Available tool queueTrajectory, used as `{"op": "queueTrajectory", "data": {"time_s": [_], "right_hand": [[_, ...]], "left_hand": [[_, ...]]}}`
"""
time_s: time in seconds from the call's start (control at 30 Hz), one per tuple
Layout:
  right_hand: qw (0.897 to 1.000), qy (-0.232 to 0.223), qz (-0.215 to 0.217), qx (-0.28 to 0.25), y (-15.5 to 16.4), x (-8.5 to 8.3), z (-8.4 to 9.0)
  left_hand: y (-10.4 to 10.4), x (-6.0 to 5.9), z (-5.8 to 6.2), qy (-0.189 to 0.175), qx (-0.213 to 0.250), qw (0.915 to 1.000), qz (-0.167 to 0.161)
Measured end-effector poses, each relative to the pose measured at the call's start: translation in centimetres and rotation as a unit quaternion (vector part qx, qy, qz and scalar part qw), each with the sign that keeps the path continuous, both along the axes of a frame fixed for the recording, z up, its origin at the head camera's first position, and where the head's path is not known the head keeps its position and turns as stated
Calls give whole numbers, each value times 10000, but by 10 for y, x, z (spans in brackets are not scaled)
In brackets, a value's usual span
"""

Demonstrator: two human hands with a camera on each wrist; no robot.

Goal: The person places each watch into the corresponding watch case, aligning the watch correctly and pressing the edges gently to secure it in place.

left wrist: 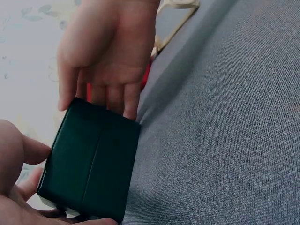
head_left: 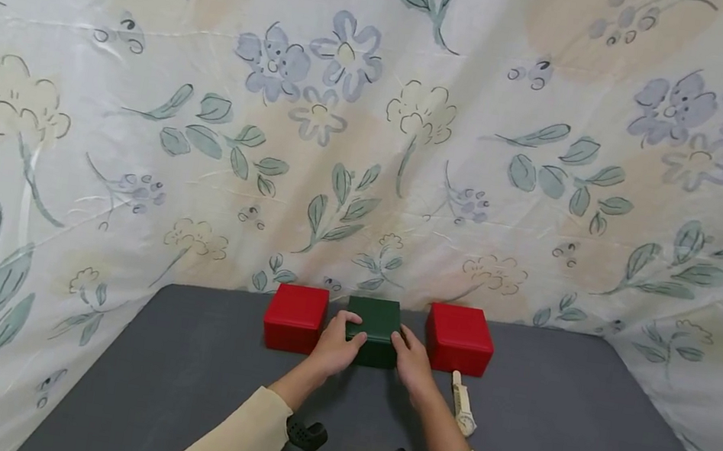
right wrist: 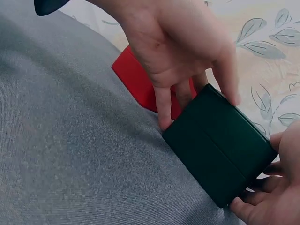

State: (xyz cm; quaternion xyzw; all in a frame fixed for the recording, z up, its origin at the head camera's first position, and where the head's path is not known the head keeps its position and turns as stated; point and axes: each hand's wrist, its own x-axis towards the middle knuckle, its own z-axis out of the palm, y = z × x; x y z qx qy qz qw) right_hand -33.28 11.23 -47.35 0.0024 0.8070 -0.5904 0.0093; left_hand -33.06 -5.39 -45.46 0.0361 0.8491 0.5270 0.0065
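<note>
A dark green box (head_left: 379, 314) with a seam along its front sits at the back of the grey table, between two red boxes. My left hand (head_left: 335, 347) holds its left end, thumb toward the front top edge and fingers round the side. On the opposite end my right hand (head_left: 414, 364) grips the box, its thumb at the top edge. In the right wrist view, the fingers of that hand run down the end of the green box (right wrist: 218, 145), with the lid closed. Close by the right forearm lies a pale-strapped wristwatch (head_left: 462, 407).
One red box (head_left: 295, 318) stands just left of the left hand, another red box (head_left: 460, 339) just right of the right hand. A flowered cloth (head_left: 340, 176) hangs behind the grey table (head_left: 176, 361) and along its sides.
</note>
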Motion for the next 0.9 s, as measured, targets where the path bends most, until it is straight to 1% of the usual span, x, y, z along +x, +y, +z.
{"op": "queueTrajectory", "data": {"time_s": [0.13,0.2,0.27,0.33,0.43,0.53,0.63,0.7,0.73,0.83,0.9], "right_hand": [[10000,93,-2,14,0,0,1],[9998,176,-22,44,0,1,3],[9996,250,-69,117,2,1,6],[9989,383,-136,247,4,2,12],[9978,520,-224,334,10,4,25],[9974,613,-267,252,21,8,40],[9951,832,-449,289,37,11,54],[9914,1057,-655,409,50,12,59],[9889,1156,-798,478,57,13,60],[9808,1377,-1212,665,78,14,59],[9767,1389,-1449,755,90,15,56]], "left_hand": [[1,-1,0,52,-25,10000,23],[2,-2,1,44,-34,10000,39],[3,-2,3,117,-89,9999,81],[5,-1,7,300,-192,9993,146],[9,-1,16,715,-409,9965,146],[18,-2,25,1139,-584,9918,-45],[31,-4,32,1398,-679,9872,-359],[43,-5,37,1433,-613,9864,-525],[50,-5,38,1392,-580,9867,-601],[70,-4,40,1124,-334,9899,-793],[82,-2,39,912,-138,9917,-896]]}}
